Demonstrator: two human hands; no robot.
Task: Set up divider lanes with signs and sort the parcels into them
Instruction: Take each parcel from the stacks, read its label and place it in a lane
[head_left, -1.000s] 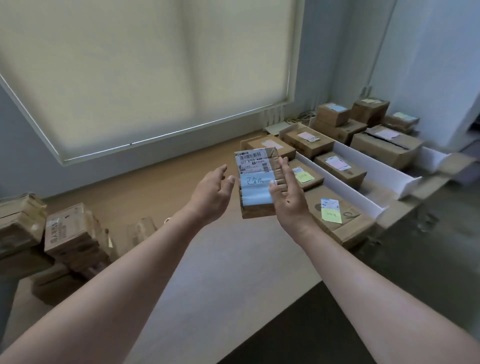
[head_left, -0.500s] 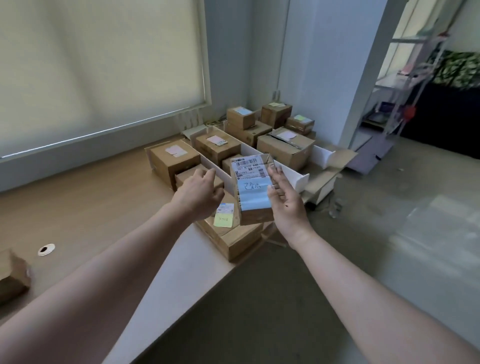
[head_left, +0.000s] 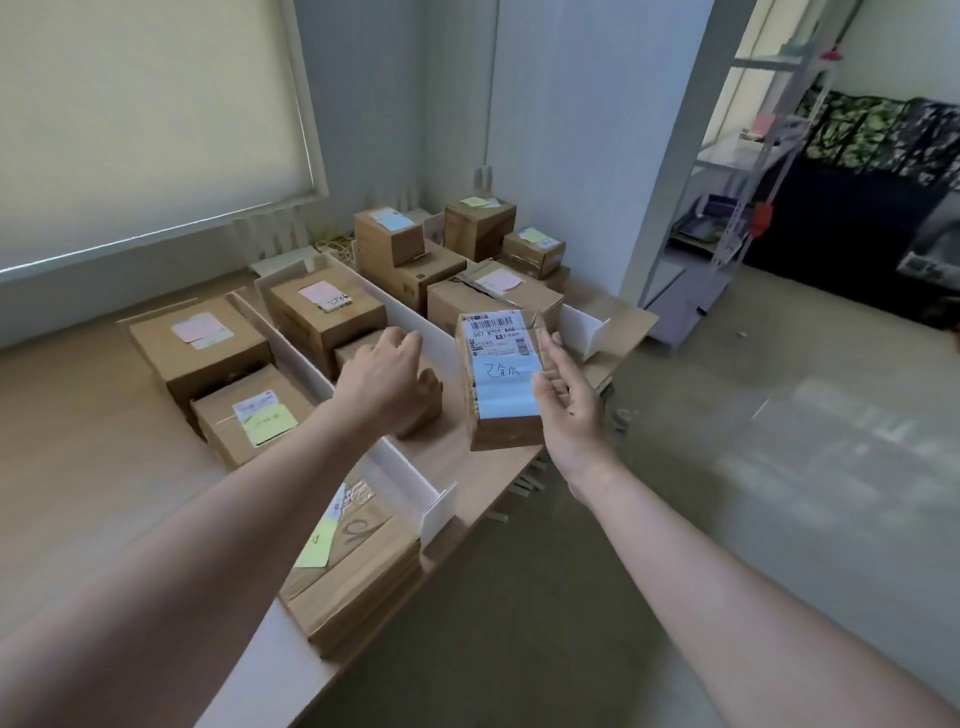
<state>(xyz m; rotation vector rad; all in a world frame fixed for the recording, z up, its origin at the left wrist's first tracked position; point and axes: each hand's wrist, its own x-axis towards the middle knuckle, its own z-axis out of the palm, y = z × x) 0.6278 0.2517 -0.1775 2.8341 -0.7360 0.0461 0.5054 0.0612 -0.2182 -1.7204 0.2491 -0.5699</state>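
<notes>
Beneath both hands the wooden worktop (head_left: 93, 441) carries white divider strips (head_left: 415, 325) that split it into lanes, presumably so each coloured note has a place of its own. Beyond and to the left of the hands, brown parcels (head_left: 200, 345) already sit in those lanes, notes facing up for reading. Between the dividers, under the left hand (head_left: 384, 379), lies a low parcel (head_left: 415, 402); the fingers curl down over its far edge, though whether they truly grip it I cannot tell, perhaps shifting it to make room. Just right of that, the right hand (head_left: 569, 405) holds the blue-labelled parcel (head_left: 501, 379) upright above the lane, thumb on its front edge and fingers behind, label turned toward the camera, likely so the handwritten mark can be checked before it is set down.
</notes>
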